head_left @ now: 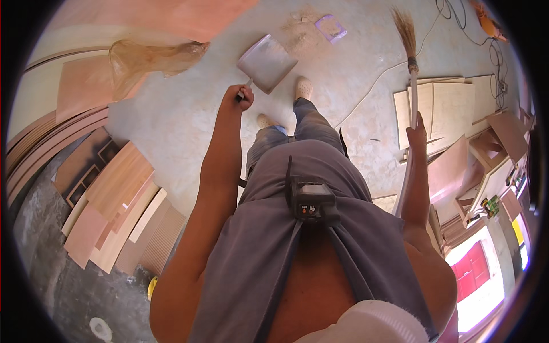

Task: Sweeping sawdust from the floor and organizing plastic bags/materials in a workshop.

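My left hand (243, 98) is closed round the short handle of a dustpan (267, 64). The dustpan's wide, pale tray points away from me, above the floor or on it; I cannot tell which. On the right, my right hand (417, 136) wraps round the long pale stick of a broom (405, 35), its straw bristles at the far end pointing up and away. Beyond the dustpan lies a scatter of sawdust (303, 37) on the floor. A small purple-edged packet or sheet (331, 29) rests beside the sawdust.
Wooden boards (452, 108) lie at the right, under the broom stick. More planks (117, 200) lean at the left, near a crumpled clear plastic sheet (128, 60). A thin cable (377, 83) crosses the floor. Dark cords (496, 57) hang at the far right.
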Demonstrator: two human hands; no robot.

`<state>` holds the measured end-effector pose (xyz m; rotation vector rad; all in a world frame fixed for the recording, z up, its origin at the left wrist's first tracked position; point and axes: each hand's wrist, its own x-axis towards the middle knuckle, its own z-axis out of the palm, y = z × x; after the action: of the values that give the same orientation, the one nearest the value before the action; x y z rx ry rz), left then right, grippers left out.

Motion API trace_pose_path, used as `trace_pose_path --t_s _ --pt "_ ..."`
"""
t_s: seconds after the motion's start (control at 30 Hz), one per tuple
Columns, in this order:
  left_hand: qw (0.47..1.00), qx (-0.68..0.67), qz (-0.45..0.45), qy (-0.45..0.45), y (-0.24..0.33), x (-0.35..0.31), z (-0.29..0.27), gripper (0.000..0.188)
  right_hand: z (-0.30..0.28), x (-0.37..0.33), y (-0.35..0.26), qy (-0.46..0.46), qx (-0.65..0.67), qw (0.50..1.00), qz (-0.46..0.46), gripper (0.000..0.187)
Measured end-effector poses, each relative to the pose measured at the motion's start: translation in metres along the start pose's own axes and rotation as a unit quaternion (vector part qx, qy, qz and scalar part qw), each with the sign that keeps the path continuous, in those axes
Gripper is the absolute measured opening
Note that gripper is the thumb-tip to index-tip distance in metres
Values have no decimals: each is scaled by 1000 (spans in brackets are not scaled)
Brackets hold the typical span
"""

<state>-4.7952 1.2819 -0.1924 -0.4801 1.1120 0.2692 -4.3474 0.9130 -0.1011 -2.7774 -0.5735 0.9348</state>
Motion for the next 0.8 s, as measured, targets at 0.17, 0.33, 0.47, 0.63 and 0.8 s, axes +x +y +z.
trace_pose_path --t_s 0.17,0.33,0.47,0.63,0.8 --pt "998 21 53 42 -11 -10 25 14 -8 -7 -12 2 -5 1000 16 68" --pt "997 49 59 28 -18 -34 -5 16 7 -2 -15 -21 5 1000 -1 69" --pt "998 21 49 23 -5 -56 -30 18 21 5 -33 -65 5 998 8 70" --pt "996 -21 39 79 4 -42 -26 15 35 14 -29 -34 -10 999 -35 71" --pt "986 35 89 133 -3 -1 14 12 34 12 -32 -37 -24 999 -8 71"
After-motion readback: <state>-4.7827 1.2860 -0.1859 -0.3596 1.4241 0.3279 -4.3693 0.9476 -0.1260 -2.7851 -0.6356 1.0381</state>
